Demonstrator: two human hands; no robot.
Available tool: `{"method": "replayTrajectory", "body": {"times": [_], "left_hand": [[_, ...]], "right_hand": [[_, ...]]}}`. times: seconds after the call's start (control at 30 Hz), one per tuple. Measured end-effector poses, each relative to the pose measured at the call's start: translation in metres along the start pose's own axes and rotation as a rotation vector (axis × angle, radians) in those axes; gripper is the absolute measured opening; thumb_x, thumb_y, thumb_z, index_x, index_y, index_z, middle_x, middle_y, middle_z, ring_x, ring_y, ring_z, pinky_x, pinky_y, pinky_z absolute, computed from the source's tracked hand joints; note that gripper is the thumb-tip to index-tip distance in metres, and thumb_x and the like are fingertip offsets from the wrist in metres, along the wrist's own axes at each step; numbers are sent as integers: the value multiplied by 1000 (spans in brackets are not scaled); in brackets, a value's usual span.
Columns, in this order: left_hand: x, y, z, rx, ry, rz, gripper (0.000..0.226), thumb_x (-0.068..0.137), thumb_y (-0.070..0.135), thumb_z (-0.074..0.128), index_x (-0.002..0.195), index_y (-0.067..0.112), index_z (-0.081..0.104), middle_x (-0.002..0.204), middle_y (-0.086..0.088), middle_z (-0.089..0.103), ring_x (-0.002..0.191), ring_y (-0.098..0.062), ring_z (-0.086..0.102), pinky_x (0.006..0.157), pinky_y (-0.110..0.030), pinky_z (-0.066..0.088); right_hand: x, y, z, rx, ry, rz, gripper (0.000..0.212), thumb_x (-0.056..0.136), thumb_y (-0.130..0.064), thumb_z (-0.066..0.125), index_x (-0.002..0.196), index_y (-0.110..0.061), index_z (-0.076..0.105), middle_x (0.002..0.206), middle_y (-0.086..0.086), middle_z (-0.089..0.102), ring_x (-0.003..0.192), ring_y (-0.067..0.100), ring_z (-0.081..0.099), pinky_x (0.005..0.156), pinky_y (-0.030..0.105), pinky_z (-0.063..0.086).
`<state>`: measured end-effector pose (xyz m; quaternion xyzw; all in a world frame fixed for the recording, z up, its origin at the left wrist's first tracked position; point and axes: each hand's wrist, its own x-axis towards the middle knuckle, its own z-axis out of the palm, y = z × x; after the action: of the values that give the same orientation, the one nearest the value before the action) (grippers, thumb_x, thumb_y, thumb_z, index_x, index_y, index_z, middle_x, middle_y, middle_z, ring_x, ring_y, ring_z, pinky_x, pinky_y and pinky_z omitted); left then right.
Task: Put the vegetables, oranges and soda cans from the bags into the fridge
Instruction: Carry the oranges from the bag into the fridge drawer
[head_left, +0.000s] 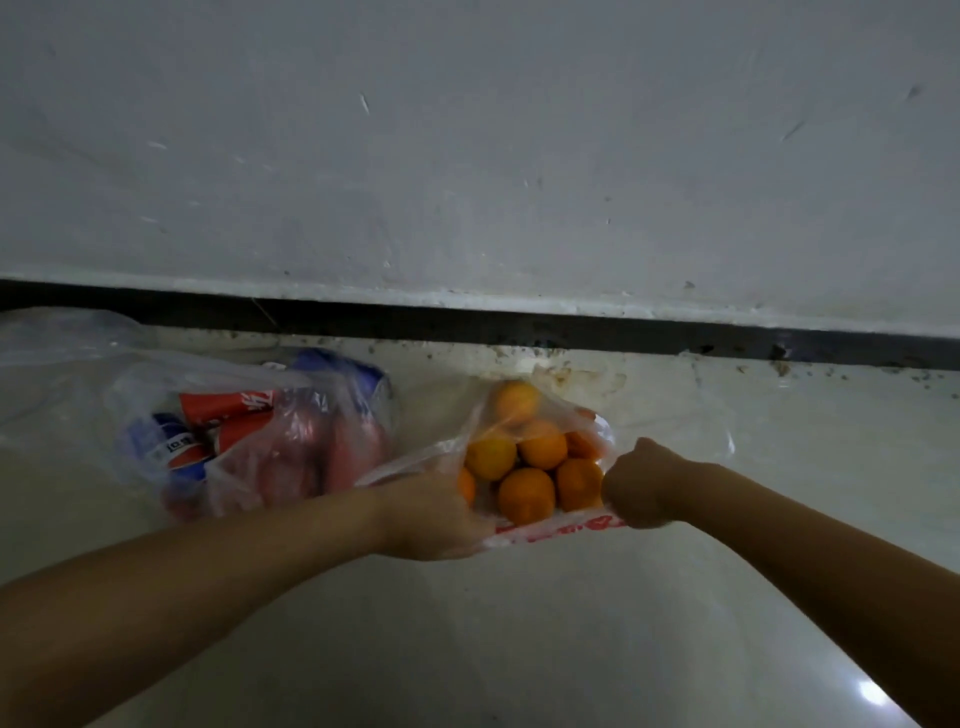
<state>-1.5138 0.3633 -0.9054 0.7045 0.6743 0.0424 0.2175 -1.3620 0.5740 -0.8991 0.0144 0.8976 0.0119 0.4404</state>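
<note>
Head | both arms outstretched | left hand (436, 514), right hand (641, 486) apparently gripping orange bag (550, 527)

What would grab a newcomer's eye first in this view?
The bright oranges in a clear plastic bag on the pale floor by the wall, just right of centre. The left hand and right hand each have a grip on the bag's near edge, holding its mouth apart. To the left lies a second clear bag with red and blue soda cans and some blurred reddish produce I cannot identify.
</note>
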Motion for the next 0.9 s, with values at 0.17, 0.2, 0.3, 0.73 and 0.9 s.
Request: {"method": "replayTrajectory", "body": {"times": [0.17,0.2,0.3,0.73,0.9], "left_hand": [[-39,-23,51,77,56,-70,46,94,43,32,65,26,64,62,12,63,53,-5,59,53,-16,49],[-44,-25,61,34,38,-167,45,90,42,35,63,24,67,64,12,65,55,-6,62,56,-17,52],[-49,-29,85,82,-71,-254,46,86,36,35,60,18,69,64,6,68,63,-13,66,70,-28,52],[-55,19,95,154,-233,40,55,88,41,39,138,20,45,141,-2,50,126,-17,51,103,-32,41],[-36,-6,82,-174,-462,-148,72,87,55,16,145,16,36,155,-1,27,141,-18,28,114,-27,19]], "right_hand": [[-11,3,48,22,98,-38,34,95,-30,40,121,-17,56,121,5,58,111,22,53,103,35,36],[-11,4,55,45,91,-37,40,95,-37,40,127,-17,51,128,5,53,118,22,49,103,35,37],[-8,5,65,82,73,-3,50,94,-40,42,139,-17,40,145,4,40,131,21,40,111,37,31],[-18,-11,100,-209,300,-278,66,56,-25,81,120,-29,64,101,2,72,94,20,68,90,54,50],[-10,11,74,300,192,83,48,92,-30,52,139,-23,44,142,5,48,127,20,47,107,37,33]]}}
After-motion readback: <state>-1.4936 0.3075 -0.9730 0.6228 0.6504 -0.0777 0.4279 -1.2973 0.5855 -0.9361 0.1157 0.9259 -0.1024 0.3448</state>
